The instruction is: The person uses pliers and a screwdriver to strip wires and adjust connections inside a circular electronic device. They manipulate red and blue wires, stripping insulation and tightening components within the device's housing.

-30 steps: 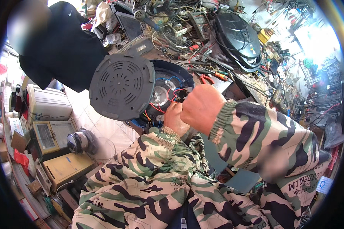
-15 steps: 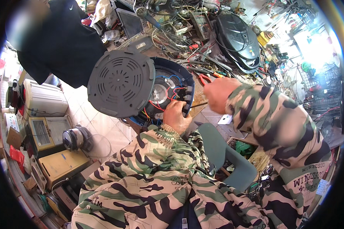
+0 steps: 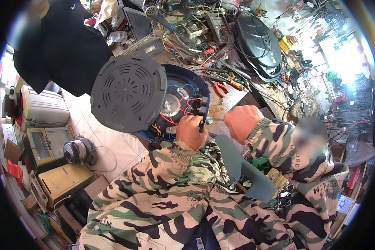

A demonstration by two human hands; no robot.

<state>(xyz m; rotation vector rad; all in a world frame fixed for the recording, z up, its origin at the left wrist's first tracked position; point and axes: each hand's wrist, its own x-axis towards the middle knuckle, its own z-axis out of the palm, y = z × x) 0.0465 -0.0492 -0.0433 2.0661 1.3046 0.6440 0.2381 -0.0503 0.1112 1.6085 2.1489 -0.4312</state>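
An opened round appliance lies at the bench edge, its dark blue housing point(image 3: 207, 89) showing red, blue and yellow wires point(image 3: 186, 103) and a pale round part in the middle. Its grey vented base cover point(image 3: 129, 91) is tipped off to the left. My left hand point(image 3: 191, 132) is closed on the housing's near right rim. Just right of that rim, my right hand point(image 3: 242, 123) is closed around a thin-shafted tool point(image 3: 217, 121) that points at the housing; its handle is hidden in the fist. Red-handled pliers point(image 3: 221, 89) lie on the bench beyond my right hand.
Cables, tools and a multimeter point(image 3: 218, 28) crowd the bench behind, beside a glossy black lid-like shell point(image 3: 260, 41). A person in black clothing point(image 3: 62, 46) is at the far left. A grey-green chair point(image 3: 231, 162) stands close by; old appliances point(image 3: 68, 179) line the left floor.
My right hand has drawn nearer to me, uncovering the red-handled pliers on the bench. My left hand stays on the housing rim, its fingers slightly lower.
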